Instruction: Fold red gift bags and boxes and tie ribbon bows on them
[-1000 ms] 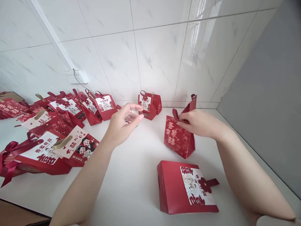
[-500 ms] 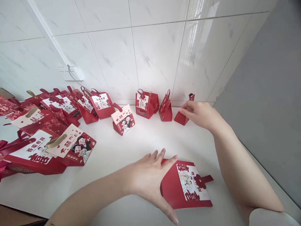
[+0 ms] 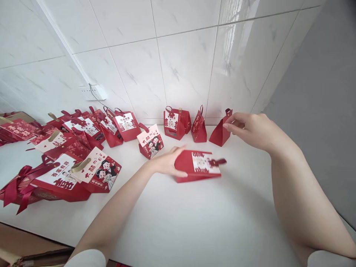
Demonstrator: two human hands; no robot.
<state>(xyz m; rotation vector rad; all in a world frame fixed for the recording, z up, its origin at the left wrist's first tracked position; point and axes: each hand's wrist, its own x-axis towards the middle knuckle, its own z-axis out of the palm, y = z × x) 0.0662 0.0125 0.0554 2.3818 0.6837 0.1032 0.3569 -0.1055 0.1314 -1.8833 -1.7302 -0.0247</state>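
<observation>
My left hand point(image 3: 167, 163) grips the left end of a flat red gift box point(image 3: 198, 166) with a white picture label and a red flower tab, held just above the white counter point(image 3: 194, 222). My right hand point(image 3: 251, 128) hovers by the handle of a small red triangular bag point(image 3: 221, 132) that stands by the wall; its fingers are loosely curled and hold nothing. Left of that bag stand another triangular bag point(image 3: 199, 129) and a red house-shaped box point(image 3: 174, 124).
A small red-and-white box with a cartoon couple point(image 3: 151, 141) stands near my left hand. Several more red gift boxes and bags point(image 3: 69, 148) crowd the counter's left side. A white wall socket point(image 3: 96, 92) sits on the tiled wall. A grey wall closes the right side.
My left hand has taken hold of the flat red box and carried it away from the front edge toward the row at the wall. My right hand has let go of the triangular bag standing there.
</observation>
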